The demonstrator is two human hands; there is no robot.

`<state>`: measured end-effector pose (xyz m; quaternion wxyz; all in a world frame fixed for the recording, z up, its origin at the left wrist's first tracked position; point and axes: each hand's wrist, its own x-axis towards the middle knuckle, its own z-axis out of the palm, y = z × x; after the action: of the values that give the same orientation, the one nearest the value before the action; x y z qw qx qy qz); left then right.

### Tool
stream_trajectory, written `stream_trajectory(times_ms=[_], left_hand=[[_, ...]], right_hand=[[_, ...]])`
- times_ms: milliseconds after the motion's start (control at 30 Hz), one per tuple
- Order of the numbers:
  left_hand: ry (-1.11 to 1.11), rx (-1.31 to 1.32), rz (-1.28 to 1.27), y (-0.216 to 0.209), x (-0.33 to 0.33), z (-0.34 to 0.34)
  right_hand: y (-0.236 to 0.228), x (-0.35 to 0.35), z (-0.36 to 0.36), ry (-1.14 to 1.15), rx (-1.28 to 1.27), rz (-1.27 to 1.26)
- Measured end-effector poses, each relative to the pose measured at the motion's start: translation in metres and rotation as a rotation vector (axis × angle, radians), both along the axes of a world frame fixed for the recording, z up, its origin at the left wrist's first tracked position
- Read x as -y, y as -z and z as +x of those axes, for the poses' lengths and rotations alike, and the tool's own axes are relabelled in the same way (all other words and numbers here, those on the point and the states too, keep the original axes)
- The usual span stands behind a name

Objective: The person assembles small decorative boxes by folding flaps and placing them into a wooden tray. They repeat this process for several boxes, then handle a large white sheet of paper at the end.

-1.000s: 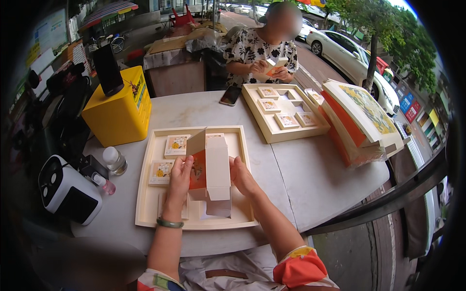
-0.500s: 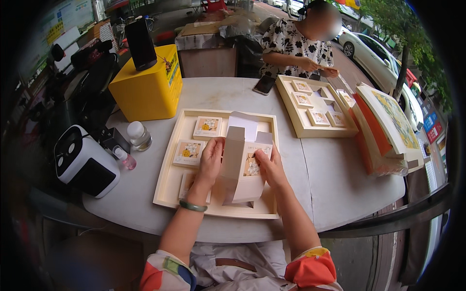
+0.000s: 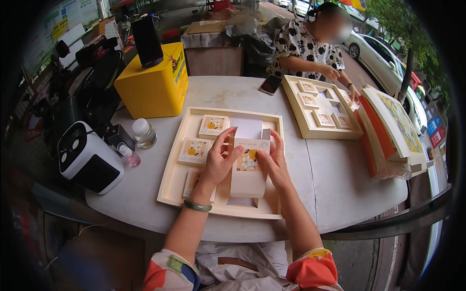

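Observation:
Between my two hands is a partly folded carton (image 3: 248, 183) with a floral print on its front; its top and bottom flaps stick out. My left hand (image 3: 221, 160) grips its left side, thumb on the front. On the opposite side my right hand (image 3: 274, 162) holds it, thumb pressed beside the print. Beneath the carton lies a shallow pale wooden tray (image 3: 167, 186). Along the tray's left side sit small square floral boxes: one at the far end (image 3: 213, 125), a middle one (image 3: 194, 151) and a near one (image 3: 192, 181), partly hidden by my left arm.
A second wooden tray (image 3: 323, 134) with several floral boxes stands at the right, near a seated person (image 3: 303, 53). Upright boards or bags (image 3: 383, 131) stand beside it. Left are a yellow box (image 3: 150, 89), a white device (image 3: 90, 157), a jar (image 3: 144, 133) and a pink bottle (image 3: 130, 156).
The carton's open left side has folded in, and its front now faces me. My left thumb has moved onto the front. The person opposite has reached a hand down beside the second tray.

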<state>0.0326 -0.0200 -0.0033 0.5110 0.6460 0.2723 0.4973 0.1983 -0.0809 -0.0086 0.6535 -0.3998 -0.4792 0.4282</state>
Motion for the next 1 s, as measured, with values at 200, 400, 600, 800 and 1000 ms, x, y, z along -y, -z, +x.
stream_trajectory(times_ms=[200,400,600,800,1000], left_hand=[[0.056,-0.011,-0.036,0.008,-0.002,-0.003],[0.090,-0.014,-0.072,0.006,0.000,-0.004],[0.112,0.015,-0.121,0.005,0.000,-0.004],[0.098,0.077,-0.125,0.001,0.003,-0.001],[0.083,0.186,-0.160,-0.006,0.007,0.001]], right_hand=[[0.003,0.002,0.008,-0.093,-0.019,-0.053],[0.005,0.003,0.008,-0.119,-0.071,-0.067],[0.001,0.003,0.006,-0.088,-0.061,-0.046],[0.016,-0.004,0.016,-0.028,-0.149,-0.037],[-0.001,0.001,0.004,0.046,-0.172,-0.013]])
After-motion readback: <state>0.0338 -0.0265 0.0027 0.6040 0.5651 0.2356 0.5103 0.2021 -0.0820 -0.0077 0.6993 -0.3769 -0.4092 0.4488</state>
